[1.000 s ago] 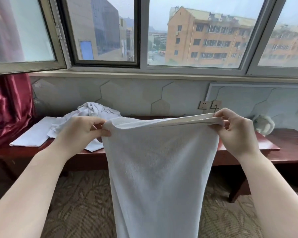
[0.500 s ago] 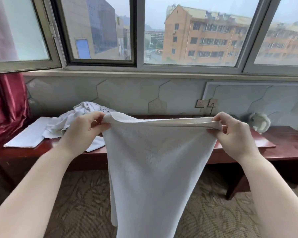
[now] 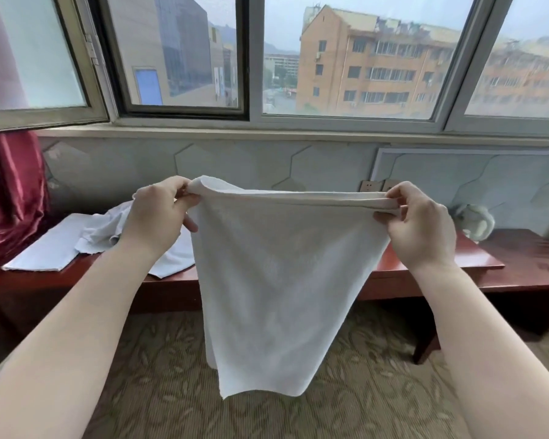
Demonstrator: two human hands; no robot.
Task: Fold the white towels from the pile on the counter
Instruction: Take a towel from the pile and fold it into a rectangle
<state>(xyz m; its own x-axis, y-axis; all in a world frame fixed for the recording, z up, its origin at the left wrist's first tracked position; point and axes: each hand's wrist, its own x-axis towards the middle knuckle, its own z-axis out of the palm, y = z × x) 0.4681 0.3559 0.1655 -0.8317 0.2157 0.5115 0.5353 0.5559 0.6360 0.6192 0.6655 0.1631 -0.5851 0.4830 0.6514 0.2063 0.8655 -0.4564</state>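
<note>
Both hands raised in front, well apart, each pinching one end of the top edge of a white towel [image 3: 276, 280]. Left hand [image 3: 154, 217] with fingers and thumb curled round the towel's left corner, which bunches up just above the knuckles. Right hand [image 3: 420, 223] with thumb below and fingers above, clamping the right end of the doubled edge. Between the hands, that top edge pulled fairly straight and level, showing two layers folded together. Below the hands, towel hanging free in the air, narrowing toward a lower hem that ends above the patterned carpet [image 3: 171, 391] without touching it.

Behind the hands, a long reddish-brown bench [image 3: 520, 264] against the wall. Behind and left of the left hand, a crumpled pile of white towels [image 3: 102, 229] lying on the bench, partly hidden by the wrist. Further left of that pile, a flat white cloth [image 3: 42, 251] spread on the bench top, its near edge close to the bench's front rim. Just right of the right hand, a small rumpled whitish cloth [image 3: 476, 220] sitting at the back of the bench by the wall.

Far left of the left hand, a shiny red curtain [image 3: 10, 191]. Above both hands, a wide window [image 3: 248, 58] with an orange-brick building [image 3: 377, 61] outside; wall socket [image 3: 370, 186] just left of the right hand's fingertips.
</note>
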